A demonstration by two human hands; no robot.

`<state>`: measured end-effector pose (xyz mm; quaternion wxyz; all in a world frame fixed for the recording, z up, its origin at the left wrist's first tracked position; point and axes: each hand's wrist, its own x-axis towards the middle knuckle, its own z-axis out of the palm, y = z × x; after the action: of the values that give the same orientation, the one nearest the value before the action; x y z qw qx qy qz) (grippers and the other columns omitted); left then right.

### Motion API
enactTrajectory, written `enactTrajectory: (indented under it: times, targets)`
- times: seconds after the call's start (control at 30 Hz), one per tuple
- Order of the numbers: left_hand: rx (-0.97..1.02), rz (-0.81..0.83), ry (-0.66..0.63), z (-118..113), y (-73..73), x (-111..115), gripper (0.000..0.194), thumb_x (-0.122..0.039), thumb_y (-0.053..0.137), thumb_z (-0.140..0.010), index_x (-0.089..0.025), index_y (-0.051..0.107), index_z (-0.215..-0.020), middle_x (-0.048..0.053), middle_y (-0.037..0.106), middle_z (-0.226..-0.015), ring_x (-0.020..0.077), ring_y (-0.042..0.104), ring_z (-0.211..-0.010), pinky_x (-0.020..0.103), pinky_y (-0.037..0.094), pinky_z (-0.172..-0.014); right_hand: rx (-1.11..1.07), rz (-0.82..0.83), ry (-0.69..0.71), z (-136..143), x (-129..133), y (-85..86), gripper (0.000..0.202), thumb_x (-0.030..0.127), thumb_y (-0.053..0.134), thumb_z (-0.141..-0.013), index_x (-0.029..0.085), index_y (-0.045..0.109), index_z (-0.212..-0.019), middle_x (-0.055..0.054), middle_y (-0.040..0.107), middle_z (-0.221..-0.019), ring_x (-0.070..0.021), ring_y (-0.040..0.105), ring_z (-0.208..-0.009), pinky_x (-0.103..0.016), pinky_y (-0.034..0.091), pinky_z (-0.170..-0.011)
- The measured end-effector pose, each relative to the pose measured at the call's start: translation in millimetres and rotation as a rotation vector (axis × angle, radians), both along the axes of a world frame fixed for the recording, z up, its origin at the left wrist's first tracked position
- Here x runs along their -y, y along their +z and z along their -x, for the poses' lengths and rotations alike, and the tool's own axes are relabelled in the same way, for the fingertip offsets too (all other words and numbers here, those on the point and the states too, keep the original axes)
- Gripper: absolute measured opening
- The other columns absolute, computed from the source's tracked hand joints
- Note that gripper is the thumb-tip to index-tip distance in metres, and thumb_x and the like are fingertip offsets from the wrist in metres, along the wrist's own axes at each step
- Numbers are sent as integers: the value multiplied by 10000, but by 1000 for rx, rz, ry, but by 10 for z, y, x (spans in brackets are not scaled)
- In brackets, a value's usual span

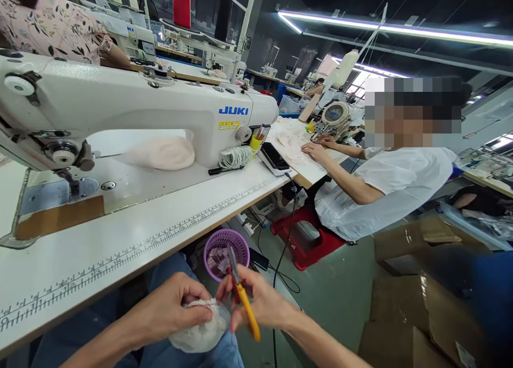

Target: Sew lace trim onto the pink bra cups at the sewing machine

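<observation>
Over my lap, my left hand (176,306) pinches a small gathered piece of white sheer fabric (200,330), its frilled edge upward. My right hand (266,301) is closed around thread snips (247,310) with yellow-orange handles and some red near the pivot. The blades point up, away from the fabric. Thumb and fingertips of the right hand are close to the fabric's right side; whether they touch it I cannot tell. Above both hands stands a white JUKI sewing machine (160,98), with a pale pink cloth (172,153) lying under its arm.
A purple basket (226,237) with scraps stands on the floor below the ruler-marked table edge (148,245). Wound pale cord (235,157) and a phone (274,155) lie on the table. At right, a co-worker in white (393,186) sits on a red stool (296,245) near cardboard boxes (401,304).
</observation>
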<state>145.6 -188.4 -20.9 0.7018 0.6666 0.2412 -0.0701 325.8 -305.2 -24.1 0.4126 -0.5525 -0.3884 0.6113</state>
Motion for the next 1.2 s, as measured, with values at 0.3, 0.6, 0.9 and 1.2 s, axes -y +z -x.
enactTrajectory:
  times: [0.3,0.6,0.9,1.2]
  targets:
    - [14,33,120,-18,-231,30,374,-495,666,-679,-123,668,-645,-49,399,-506,99,320,-506,212,212,-472,-129,144,-190,169,-63,-185,521,311,880,-416,164,499,-741,61,595,-693,-62,496,-571,-196,387,-565]
    - [41,5,44,-508,-418,-92,699,-820,566,-527,-137,606,-670,-14,471,-529,119,390,-504,241,316,-522,-119,116,-560,7,-43,-481,419,264,846,-446,171,522,-695,88,512,-567,-53,437,-480,-188,324,-479]
    - [95,-552,93,-1019,-40,-298,345,-514,628,-687,-198,609,-551,-12,554,-539,186,501,-597,226,294,-547,4,295,-726,-408,309,-1349,205,305,534,-935,117,569,-862,55,525,-637,-46,459,-448,-168,398,-426]
    - [114,-501,177,-1054,64,-137,346,-519,622,-696,-179,650,-639,-10,589,-578,200,518,-630,230,322,-563,43,314,-629,-265,386,-1545,226,359,581,-889,136,548,-865,53,516,-649,-55,460,-467,-181,397,-446]
